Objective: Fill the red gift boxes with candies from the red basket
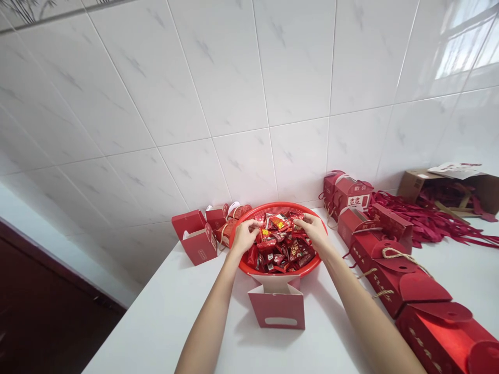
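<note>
A red plastic basket (320, 259) holds a heap of small wrapped candies (286, 244), mostly red and dark red. Over its left side is my left hand (246, 236), thumb and fingers pinched at the candies' edge; what they grip is too small to name. My right hand (313, 231) reaches in from the right, its fingertips together against a red wrapped candy (297, 216). Directly in front of the basket stands a red box (276, 310) with its top open and a pale oval slot low on its near side.
Another open red box (199, 248) stands left of the basket, beside smaller packages (226, 231). Along the right runs a row of red boxes (405, 278) with rope handles. Dark red ribbons (424, 218) and a cardboard box (409, 188) lie behind. A tiled wall (234, 104) borders the white table (175, 311).
</note>
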A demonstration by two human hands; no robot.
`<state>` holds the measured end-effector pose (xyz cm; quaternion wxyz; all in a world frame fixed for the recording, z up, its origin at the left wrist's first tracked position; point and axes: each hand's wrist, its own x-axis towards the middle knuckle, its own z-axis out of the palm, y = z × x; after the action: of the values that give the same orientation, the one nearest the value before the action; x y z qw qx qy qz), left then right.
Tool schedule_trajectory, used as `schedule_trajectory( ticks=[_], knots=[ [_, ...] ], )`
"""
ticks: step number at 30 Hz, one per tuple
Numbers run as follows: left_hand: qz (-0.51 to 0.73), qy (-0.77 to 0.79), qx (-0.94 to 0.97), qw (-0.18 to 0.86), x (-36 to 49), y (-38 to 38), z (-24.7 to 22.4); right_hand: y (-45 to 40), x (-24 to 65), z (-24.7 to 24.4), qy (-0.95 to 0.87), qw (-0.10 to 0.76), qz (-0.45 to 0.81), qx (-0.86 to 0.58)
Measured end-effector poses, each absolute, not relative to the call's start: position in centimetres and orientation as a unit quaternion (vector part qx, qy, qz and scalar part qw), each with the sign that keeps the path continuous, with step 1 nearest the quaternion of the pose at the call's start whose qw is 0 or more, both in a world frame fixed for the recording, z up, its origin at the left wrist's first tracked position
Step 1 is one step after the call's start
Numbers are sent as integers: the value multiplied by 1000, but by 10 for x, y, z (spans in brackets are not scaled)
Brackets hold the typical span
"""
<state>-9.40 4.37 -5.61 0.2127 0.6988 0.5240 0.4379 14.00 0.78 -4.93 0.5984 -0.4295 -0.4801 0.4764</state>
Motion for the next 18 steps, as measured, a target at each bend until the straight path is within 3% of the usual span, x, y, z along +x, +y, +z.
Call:
schedule_trajectory(
  ticks=[6, 14, 18],
  knots=[
    [545, 477, 650, 230, -97, 41, -52, 8, 140, -49, -480, 598, 468, -439],
    [537, 481, 653, 231, -94, 23, -34, 6, 140, -48, -483, 595, 462, -447],
    [402, 367, 757, 362, -105, -26, 5, 9, 141, -50, -481, 594, 446, -465]
  ],
)
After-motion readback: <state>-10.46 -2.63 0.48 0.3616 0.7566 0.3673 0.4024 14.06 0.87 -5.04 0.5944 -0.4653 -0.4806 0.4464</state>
